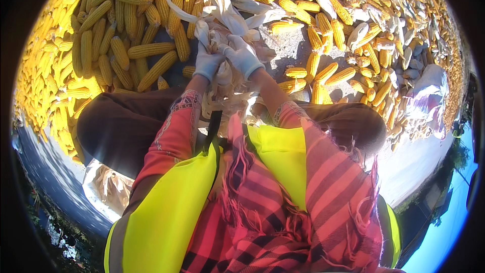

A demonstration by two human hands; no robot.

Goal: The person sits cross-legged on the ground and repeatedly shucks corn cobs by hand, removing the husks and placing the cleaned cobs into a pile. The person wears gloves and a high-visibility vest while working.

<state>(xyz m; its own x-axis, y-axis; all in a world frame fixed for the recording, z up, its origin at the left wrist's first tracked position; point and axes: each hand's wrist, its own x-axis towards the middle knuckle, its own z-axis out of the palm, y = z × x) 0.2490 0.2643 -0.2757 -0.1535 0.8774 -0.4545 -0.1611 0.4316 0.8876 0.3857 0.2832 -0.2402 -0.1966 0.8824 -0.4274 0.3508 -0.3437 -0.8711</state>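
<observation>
In a pale glove, my left hand (208, 61) is closed around the base of a bunch of dry corn husks (226, 13). Right beside it, my right hand (243, 55), gloved too, grips the same bunch with its thumb and fingers. Long papery leaves fan out beyond both hands. Whether an ear of corn sits inside the husks is hidden by the gloves. Loose husks (227, 83) lie below my wrists, between my crossed legs. Just left of my left hand, a bare yellow corn cob (157, 71) rests on the pile.
A big heap of husked cobs (130, 19) spreads to the left. On the right lie cobs (337, 32), some still partly husked. A shiny plastic sack (428, 96) is at the far right. Concrete ground (282, 45) shows between the heaps. A container of husks (110, 184) stands by my left knee.
</observation>
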